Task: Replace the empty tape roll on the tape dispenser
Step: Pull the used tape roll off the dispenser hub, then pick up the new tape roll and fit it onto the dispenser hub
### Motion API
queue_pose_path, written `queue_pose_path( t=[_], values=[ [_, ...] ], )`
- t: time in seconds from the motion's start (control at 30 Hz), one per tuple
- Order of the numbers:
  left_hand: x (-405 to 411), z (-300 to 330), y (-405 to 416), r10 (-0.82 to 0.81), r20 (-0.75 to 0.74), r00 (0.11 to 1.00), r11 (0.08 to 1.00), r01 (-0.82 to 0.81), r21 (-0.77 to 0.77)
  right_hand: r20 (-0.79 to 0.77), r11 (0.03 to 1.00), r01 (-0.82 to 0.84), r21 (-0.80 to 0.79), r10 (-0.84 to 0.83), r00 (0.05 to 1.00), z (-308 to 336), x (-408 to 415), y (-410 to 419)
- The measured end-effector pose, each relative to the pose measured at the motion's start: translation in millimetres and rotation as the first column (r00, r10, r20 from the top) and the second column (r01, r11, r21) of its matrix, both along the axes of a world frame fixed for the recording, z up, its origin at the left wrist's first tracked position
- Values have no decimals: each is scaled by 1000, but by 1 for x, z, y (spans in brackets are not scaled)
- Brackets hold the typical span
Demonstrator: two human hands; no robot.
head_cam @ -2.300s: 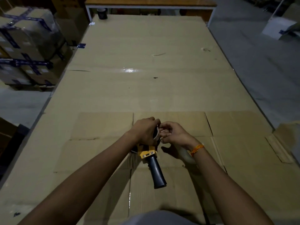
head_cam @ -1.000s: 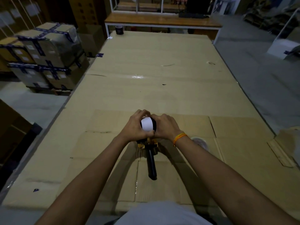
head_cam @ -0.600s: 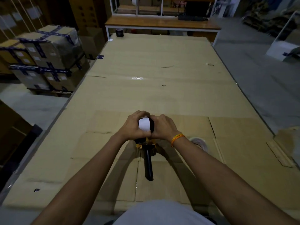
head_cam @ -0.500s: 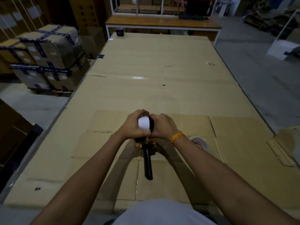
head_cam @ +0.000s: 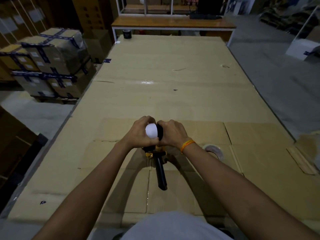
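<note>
A cardboard-covered tabletop (head_cam: 173, 94) runs far toward a wooden bench (head_cam: 173, 25), taped boxes (head_cam: 50, 63) stacked at left. Near the edge, left hand (head_cam: 140, 134) and right hand (head_cam: 173, 134) grasp a white roll (head_cam: 151, 132) on the tape dispenser (head_cam: 160, 168); a clear tape roll (head_cam: 213, 150) lies just right

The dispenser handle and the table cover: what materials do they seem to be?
Dispenser handle: probably black plastic or rubber, matte and smooth, with no shine. Table cover: corrugated cardboard, tan and dull, with visible seams and flap edges; one glossy strip looks like clear tape.
</note>
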State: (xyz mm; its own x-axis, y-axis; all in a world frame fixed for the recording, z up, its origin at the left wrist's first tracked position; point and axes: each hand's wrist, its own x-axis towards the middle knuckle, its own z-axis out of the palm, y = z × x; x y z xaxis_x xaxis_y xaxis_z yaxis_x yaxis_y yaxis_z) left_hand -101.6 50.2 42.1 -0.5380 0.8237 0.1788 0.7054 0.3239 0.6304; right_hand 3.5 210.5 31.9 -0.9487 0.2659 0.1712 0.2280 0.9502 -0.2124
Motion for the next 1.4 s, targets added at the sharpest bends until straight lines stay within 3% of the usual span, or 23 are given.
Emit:
queue_pose_path(
  t=[0.1,0.2,0.37,0.5,0.77,0.83,0.93,0.97,1.07,1.2,1.4],
  values=[
    [-6,7,-10,9,38,999,1000,-8,-29,17,999,-3,-47,3,1000,-1,2,6],
    [-25,12,-36,134,90,987,991,-132,-33,-23,982,79,-174,-84,996,0,16,36],
    [-47,19,-55,276,85,957,960,-269,-82,48,946,-21,-323,39,998,13,14,61],
    [-37,23,-42,241,121,963,970,-236,-53,98,865,29,-501,23,995,-11,12,50],
    [-11,14,-12,111,44,993,994,-111,-13,175,638,116,-761,29,984,-43,27,19],
    [-5,9,-3,97,48,994,995,-96,-21,169,637,157,-755,-42,985,-47,35,8],
    [7,4,11,106,97,990,994,-102,-45,177,824,268,-499,-206,962,-65,39,5],
    [10,2,16,111,111,988,993,-104,-64,187,842,291,-454,-229,955,-76,38,9],
    [19,-5,32,71,86,994,993,-63,-96,179,815,275,-510,-212,961,-68,43,8],
    [26,-10,50,-1,42,999,993,6,-118,-4,714,190,-674,-260,965,-50,56,23],
    [41,-11,81,-61,95,994,990,73,-124,-172,823,75,-563,-205,964,-36,68,46]
  ],
)
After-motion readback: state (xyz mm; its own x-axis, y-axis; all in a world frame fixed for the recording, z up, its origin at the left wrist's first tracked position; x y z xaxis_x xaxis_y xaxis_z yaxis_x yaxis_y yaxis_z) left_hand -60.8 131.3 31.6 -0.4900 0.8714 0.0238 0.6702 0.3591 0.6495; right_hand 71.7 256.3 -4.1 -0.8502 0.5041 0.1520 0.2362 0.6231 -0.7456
